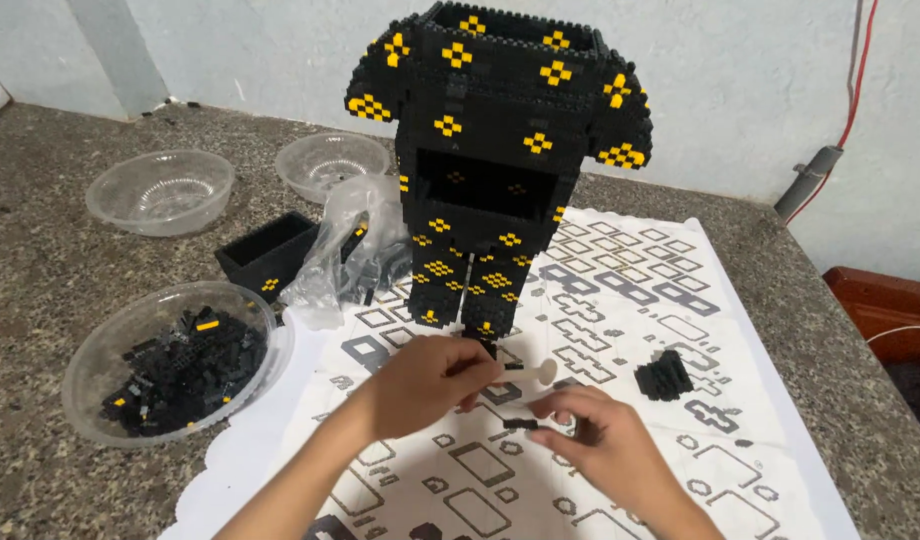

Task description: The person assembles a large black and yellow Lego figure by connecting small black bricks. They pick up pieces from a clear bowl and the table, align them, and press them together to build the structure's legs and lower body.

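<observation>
Both forearms are cut off by the bottom edge. Right hand [605, 440] is seen w/ fingers pinched on a small black brick piece [521, 424], held just above the printed sheet [680, 400]. Left hand [430, 380] is curled around a pale stick-like tool [528, 372]; only its round end shows past the fingers, rest is hidden in the fist. What the tool touches can't be made out.

Beyond the hands, a small black brick clump [665, 376] is seen on the sheet, right of centre. At left, a clear bowl of black pieces [175, 362] sits on the bench [40, 260].

Further back, the tall black-and-yellow brick figure [495, 150] stands upright on the sheet; its feet are partly hidden by the left hand. Beside it, a crumpled plastic bag [350, 250] hides part of a black brick box [270, 255]. Two empty clear bowls [162, 190] are set farthest, near the wall.
</observation>
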